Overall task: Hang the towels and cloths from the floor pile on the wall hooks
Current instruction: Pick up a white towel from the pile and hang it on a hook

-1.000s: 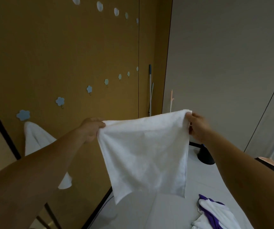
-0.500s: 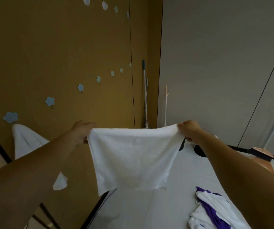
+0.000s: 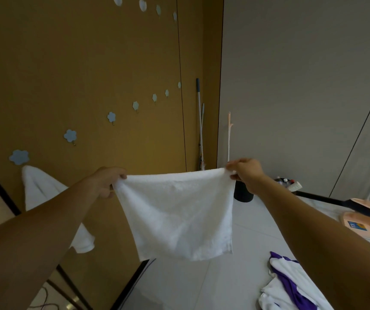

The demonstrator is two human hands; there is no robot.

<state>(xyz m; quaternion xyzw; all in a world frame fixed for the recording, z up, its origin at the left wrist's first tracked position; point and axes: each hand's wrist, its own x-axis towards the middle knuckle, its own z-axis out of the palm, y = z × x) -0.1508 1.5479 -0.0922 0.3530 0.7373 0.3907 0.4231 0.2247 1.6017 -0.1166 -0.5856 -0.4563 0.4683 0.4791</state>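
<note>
Left hand (image 3: 106, 182) and right hand (image 3: 245, 173) pinch top corners of the towel (image 3: 179, 218); the pile (image 3: 291, 287) lies at five o'clock.

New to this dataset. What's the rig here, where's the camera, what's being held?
No robot: a person wears one wide-angle camera on the head, looking forward and down along both bare arms. The left hand and right hand each pinch a top corner of a white towel, spread between them. The brown wall carries a row of blue flower-shaped hooks; a second towel hangs under the nearest. A pile of white and purple cloths lies on the floor, lower right.
</note>
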